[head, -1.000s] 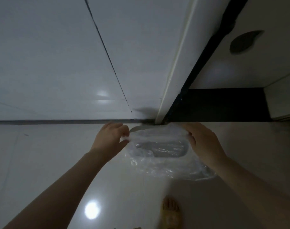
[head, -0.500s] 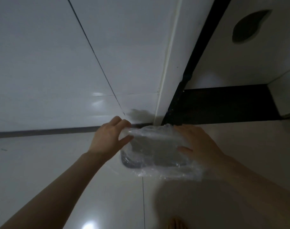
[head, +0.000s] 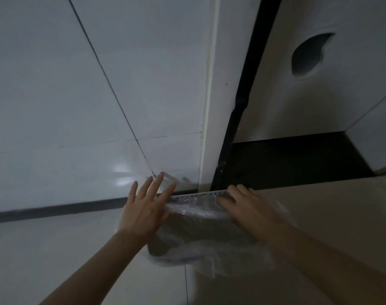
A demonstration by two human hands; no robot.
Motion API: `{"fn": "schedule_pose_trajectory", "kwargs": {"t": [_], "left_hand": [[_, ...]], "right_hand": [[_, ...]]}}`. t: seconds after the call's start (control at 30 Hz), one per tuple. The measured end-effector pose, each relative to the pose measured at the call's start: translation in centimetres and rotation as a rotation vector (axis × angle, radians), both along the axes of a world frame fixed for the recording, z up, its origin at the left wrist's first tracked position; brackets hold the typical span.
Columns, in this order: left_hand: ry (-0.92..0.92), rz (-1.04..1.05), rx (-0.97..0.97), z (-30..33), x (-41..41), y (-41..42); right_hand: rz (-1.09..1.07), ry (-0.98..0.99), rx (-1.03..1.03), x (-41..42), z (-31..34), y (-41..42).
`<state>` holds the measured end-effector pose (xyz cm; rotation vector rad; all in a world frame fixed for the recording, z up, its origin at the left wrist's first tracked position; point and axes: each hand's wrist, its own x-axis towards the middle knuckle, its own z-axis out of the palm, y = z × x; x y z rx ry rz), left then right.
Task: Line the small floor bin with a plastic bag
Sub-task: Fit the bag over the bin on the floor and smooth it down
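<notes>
A small dark floor bin (head: 196,234) stands on the tiled floor against the wall corner, its perforated pale rim (head: 198,196) showing at the back. A clear plastic bag (head: 209,258) is draped over it and hangs down the near side. My left hand (head: 147,208) is at the bin's left rim with fingers spread wide, a fold of the bag against the fingertips. My right hand (head: 247,208) lies flat on the bag at the right rim, pressing it down; I cannot tell whether it grips the film.
A white tiled wall (head: 99,95) rises just behind the bin. A white door frame post (head: 211,106) and a black gap (head: 297,157) lie to the right, beside a white panel with an oval cut-out (head: 308,55). Glossy floor tiles (head: 55,249) extend to the left.
The view has moved closer to the bin. My left hand went from pinching the bag's edge to fingers spread. The bag now sits lower over the rim.
</notes>
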<state>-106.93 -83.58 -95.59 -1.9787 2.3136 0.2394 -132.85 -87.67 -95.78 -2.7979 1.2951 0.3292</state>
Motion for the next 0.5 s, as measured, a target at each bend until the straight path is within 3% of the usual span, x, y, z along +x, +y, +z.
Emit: {"fn": "schedule_pose_trajectory", "kwargs": {"t": [0.1, 0.23, 0.4, 0.5], "left_hand": [[-0.005, -0.006, -0.010, -0.3, 0.0, 0.7], [0.207, -0.012, -0.075, 1.9, 0.6, 2.0], [0.391, -0.297, -0.198, 4.7, 0.7, 5.0], [0.507, -0.341, -0.056, 4.7, -0.6, 6.3]], "right_hand": [[-0.017, -0.009, 0.052, 0.3, 0.5, 0.2], [-0.158, -0.279, 0.146, -0.2, 4.6, 0.2], [0.194, -0.383, -0.102, -1.9, 8.9, 3.2], [0.292, -0.178, -0.014, -2.5, 8.7, 4.8]]}}
